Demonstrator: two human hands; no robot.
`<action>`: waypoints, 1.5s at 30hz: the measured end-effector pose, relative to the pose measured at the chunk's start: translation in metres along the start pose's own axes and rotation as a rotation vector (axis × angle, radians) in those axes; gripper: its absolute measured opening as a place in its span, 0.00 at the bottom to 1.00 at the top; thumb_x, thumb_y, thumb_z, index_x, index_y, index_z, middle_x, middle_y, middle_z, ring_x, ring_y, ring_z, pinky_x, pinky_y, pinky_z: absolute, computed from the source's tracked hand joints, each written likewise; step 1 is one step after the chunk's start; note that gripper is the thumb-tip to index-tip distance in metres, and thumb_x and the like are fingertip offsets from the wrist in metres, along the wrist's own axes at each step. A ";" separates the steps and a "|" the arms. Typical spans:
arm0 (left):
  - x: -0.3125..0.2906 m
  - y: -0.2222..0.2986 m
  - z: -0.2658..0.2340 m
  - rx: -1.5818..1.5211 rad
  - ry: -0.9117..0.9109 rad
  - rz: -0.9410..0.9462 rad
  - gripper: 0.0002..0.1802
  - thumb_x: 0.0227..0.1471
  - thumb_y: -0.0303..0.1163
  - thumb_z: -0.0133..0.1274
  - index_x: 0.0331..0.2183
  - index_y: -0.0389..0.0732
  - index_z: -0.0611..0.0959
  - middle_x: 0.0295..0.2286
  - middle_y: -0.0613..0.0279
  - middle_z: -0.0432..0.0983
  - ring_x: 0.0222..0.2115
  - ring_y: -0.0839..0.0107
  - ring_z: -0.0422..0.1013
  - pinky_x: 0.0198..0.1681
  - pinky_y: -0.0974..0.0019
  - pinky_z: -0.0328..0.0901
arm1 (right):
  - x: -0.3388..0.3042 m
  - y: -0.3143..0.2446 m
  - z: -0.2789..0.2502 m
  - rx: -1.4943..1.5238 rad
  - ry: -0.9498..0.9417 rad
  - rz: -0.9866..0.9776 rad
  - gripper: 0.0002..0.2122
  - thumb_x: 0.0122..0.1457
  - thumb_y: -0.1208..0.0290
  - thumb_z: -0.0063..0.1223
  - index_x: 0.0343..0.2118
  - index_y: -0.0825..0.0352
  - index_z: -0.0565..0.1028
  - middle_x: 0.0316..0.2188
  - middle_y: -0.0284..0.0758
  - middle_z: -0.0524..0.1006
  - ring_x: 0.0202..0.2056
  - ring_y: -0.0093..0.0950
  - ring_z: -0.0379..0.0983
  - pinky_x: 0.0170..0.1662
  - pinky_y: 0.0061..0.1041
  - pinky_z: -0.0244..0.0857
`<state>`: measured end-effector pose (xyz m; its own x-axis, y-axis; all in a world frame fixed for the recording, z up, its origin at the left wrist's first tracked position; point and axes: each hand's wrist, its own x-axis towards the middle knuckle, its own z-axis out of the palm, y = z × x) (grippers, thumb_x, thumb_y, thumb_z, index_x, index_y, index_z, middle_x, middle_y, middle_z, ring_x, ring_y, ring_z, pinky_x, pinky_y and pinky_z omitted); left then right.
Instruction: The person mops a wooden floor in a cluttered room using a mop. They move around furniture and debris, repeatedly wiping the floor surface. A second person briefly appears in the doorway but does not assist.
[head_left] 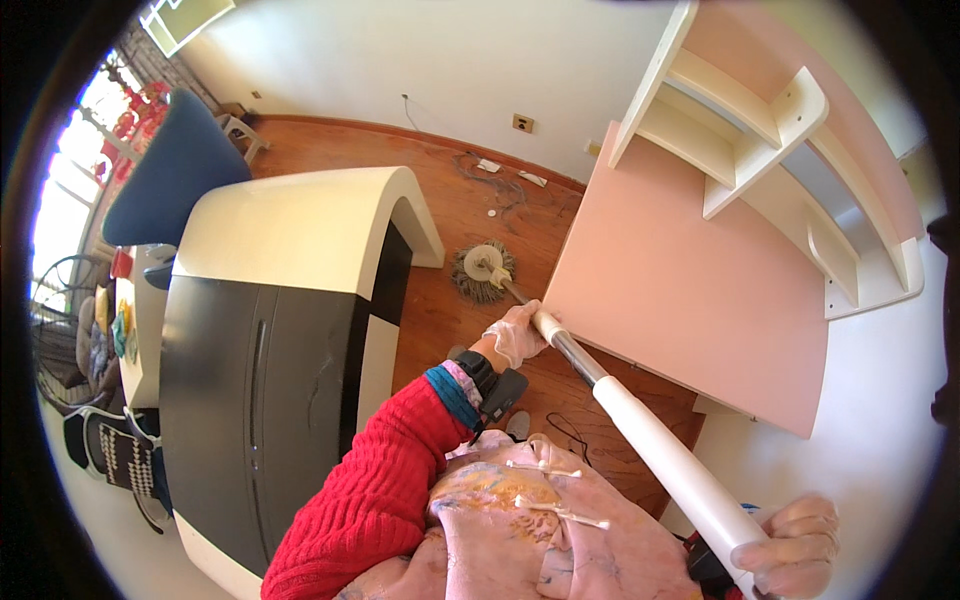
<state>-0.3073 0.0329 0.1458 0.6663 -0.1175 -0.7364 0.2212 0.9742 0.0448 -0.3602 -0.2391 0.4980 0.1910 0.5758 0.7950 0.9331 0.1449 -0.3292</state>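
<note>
A mop [660, 440] with a white-and-metal pole runs diagonally from the lower right toward the middle of the head view. Its round grey string head [482, 271] lies on the reddish wooden floor between the two desks. My left hand [515, 334], in a thin see-through glove, is closed around the lower part of the pole. Higher up, my right hand [800, 548], also gloved, wraps around the thick white grip near the pole's top end. A red knitted sleeve and a dark wrist device show on my left arm.
Left of the mop stands a black-and-cream desk [255, 390] with a curved end, a blue chair [175, 175] behind it. A pink desk [690, 270] with white shelves [720, 140] is on the right. Cables and white power strips [488, 166] lie along the wall.
</note>
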 end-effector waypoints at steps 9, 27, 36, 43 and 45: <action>0.060 0.105 0.015 0.028 0.000 -0.184 0.19 0.58 0.39 0.45 0.45 0.38 0.63 0.39 0.51 0.68 0.38 0.58 0.70 0.37 0.52 0.71 | 0.091 0.061 0.068 -0.044 -0.011 0.289 0.24 0.54 0.42 0.46 0.29 0.65 0.65 0.20 0.37 0.72 0.19 0.26 0.66 0.22 0.27 0.57; 0.037 0.238 -0.089 1.082 0.295 0.433 0.16 0.57 0.37 0.46 0.43 0.37 0.76 0.30 0.60 0.75 0.29 0.72 0.73 0.32 0.69 0.68 | 0.093 0.186 0.119 -0.195 0.431 0.527 0.27 0.51 0.47 0.46 0.41 0.70 0.69 0.26 0.37 0.69 0.26 0.26 0.61 0.27 0.22 0.52; 0.035 0.290 -0.084 1.533 0.371 0.879 0.16 0.57 0.35 0.45 0.42 0.36 0.78 0.33 0.56 0.76 0.33 0.68 0.73 0.40 0.68 0.66 | 0.087 0.209 0.121 -0.038 0.344 0.783 0.26 0.48 0.51 0.56 0.41 0.71 0.69 0.32 0.39 0.73 0.33 0.29 0.66 0.35 0.24 0.61; 0.073 0.328 -0.047 2.085 0.323 0.934 0.16 0.54 0.38 0.42 0.40 0.41 0.78 0.36 0.50 0.75 0.42 0.56 0.70 0.44 0.57 0.65 | 0.103 0.256 0.168 0.122 0.346 0.957 0.19 0.48 0.67 0.58 0.42 0.70 0.70 0.34 0.41 0.74 0.37 0.31 0.69 0.43 0.31 0.64; 0.082 0.340 -0.038 2.190 0.329 0.790 0.17 0.54 0.38 0.42 0.41 0.40 0.78 0.38 0.49 0.75 0.41 0.54 0.70 0.44 0.56 0.65 | 0.111 0.265 0.178 0.085 0.376 0.961 0.19 0.49 0.66 0.57 0.43 0.69 0.69 0.34 0.41 0.74 0.37 0.32 0.69 0.44 0.31 0.64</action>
<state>-0.2043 0.3615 0.0748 0.9268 0.2744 -0.2565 0.3688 -0.7938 0.4835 -0.1458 0.0064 0.4082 0.9405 0.1922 0.2803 0.3144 -0.1786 -0.9324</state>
